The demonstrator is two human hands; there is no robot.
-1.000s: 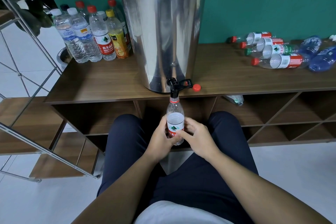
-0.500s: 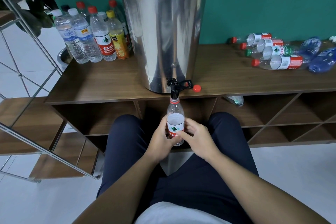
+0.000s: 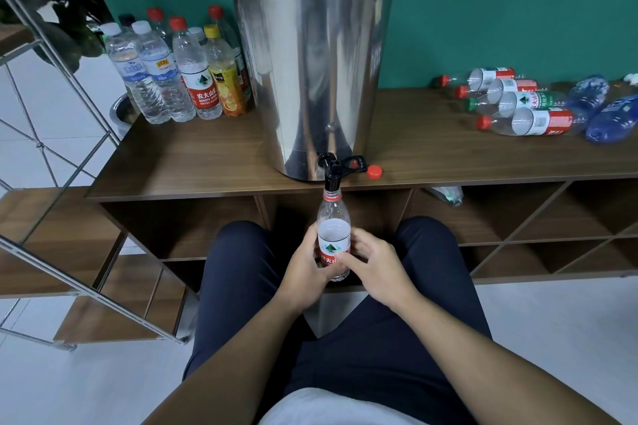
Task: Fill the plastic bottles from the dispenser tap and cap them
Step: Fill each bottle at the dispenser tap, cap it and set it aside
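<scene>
A clear plastic bottle (image 3: 333, 228) with a red and white label stands upright under the black tap (image 3: 332, 171) of a tall steel dispenser (image 3: 310, 72). Its open neck sits right at the spout. My left hand (image 3: 303, 266) grips the lower bottle from the left. My right hand (image 3: 373, 262) holds it from the right, thumb across the label. A loose red cap (image 3: 374, 171) lies on the wooden shelf top (image 3: 207, 155) just right of the tap handle.
Several capped upright bottles (image 3: 179, 72) stand at the shelf's back left. Several bottles (image 3: 524, 103) lie on their sides at the right. Open cubbies run under the shelf top. A metal-framed rack (image 3: 51, 155) stands at the left. My knees flank the bottle.
</scene>
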